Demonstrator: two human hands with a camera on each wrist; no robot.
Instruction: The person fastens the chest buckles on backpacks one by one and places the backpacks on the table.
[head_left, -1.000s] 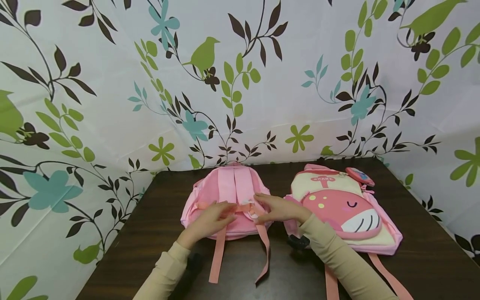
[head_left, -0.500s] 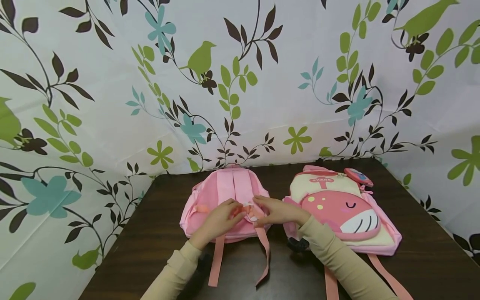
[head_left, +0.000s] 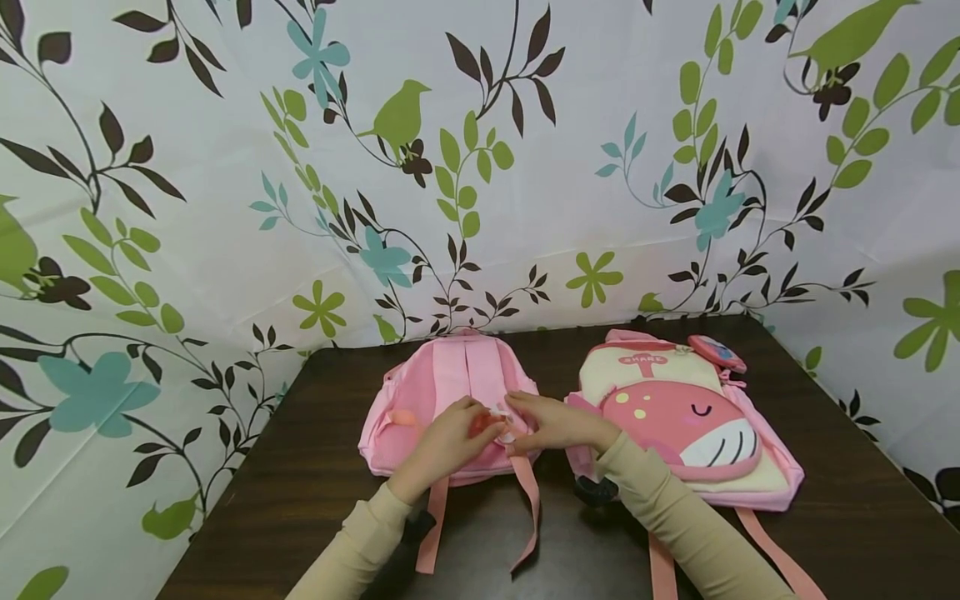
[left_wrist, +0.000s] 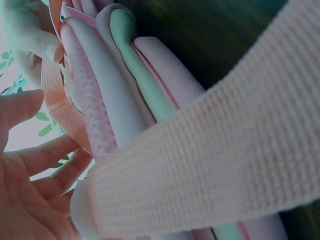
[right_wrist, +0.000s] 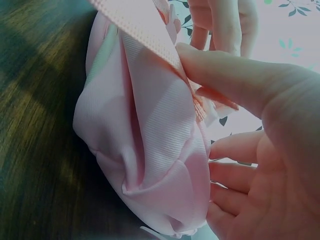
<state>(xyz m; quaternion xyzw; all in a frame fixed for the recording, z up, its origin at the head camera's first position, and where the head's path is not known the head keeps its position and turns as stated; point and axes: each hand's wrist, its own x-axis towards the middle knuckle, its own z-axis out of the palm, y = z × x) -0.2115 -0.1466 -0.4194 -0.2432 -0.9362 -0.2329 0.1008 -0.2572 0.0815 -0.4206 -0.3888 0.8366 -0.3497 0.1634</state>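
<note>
A small pink backpack (head_left: 447,371) lies on the table with its two shoulder straps facing up. My left hand (head_left: 444,443) is over its lower middle, thumb and fingers around an orange webbing strap (left_wrist: 54,92). Facing it from the right, my right hand (head_left: 564,423) holds the strap near a whitish plastic piece, partly hidden by the fingers. In the right wrist view the thumb presses along the orange webbing (right_wrist: 150,37), while the other fingers touch the bag's pink side (right_wrist: 165,150). Two loose strap ends hang toward the front, one of them the right tail (head_left: 528,504).
To the right lies a second backpack (head_left: 600,367), cream and pink with a whale pocket (head_left: 675,421), under my right forearm. A small round tag or purse (head_left: 717,353) sits at its top corner. Patterned cloth (head_left: 510,208) hangs behind the dark wooden table (head_left: 262,492).
My left hand has moved right along the backpack, bringing the orange strap toward my right hand. The right hand has stayed nearly in place.
</note>
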